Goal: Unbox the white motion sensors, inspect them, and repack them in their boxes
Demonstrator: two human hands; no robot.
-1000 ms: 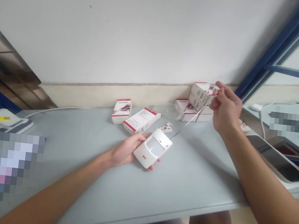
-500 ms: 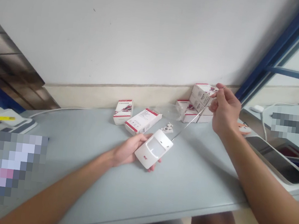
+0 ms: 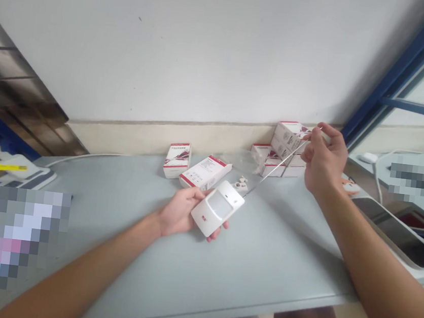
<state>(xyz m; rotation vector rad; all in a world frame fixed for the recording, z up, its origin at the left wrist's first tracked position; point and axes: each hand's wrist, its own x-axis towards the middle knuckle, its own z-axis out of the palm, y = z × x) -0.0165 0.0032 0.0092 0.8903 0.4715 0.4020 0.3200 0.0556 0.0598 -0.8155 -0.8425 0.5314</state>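
1. White plastic motion sensor (image 3: 216,208) sitting in the left hand (image 3: 181,211), lens window facing up, fingers wrapped under it and fingertips poking out past the lower edge. Pretty firm hold, though no telling if the hand is touching the surface (image 3: 261,266) below.
2. Right hand (image 3: 325,159) up in the air, thumb and fingers pinched together on the top end of a thin metal rod (image 3: 278,164).
3. Rod slanting down from that pinch to the sensor's top corner, lower tip right at the corner. Can't tell if it's actually going in.
4. Just past the sensor, small white plastic clips (image 3: 240,185), basically beside a clear plastic bag (image 3: 240,159).
5. Along the wall, two loose white-and-red boxes (image 3: 206,172) (image 3: 177,160), plus a messy stack of the same kind of boxes (image 3: 286,147) right by the right hand's fingers.
6. Off to the right, a dark-screened tablet (image 3: 391,233) in a white tray, near the surface's edge.
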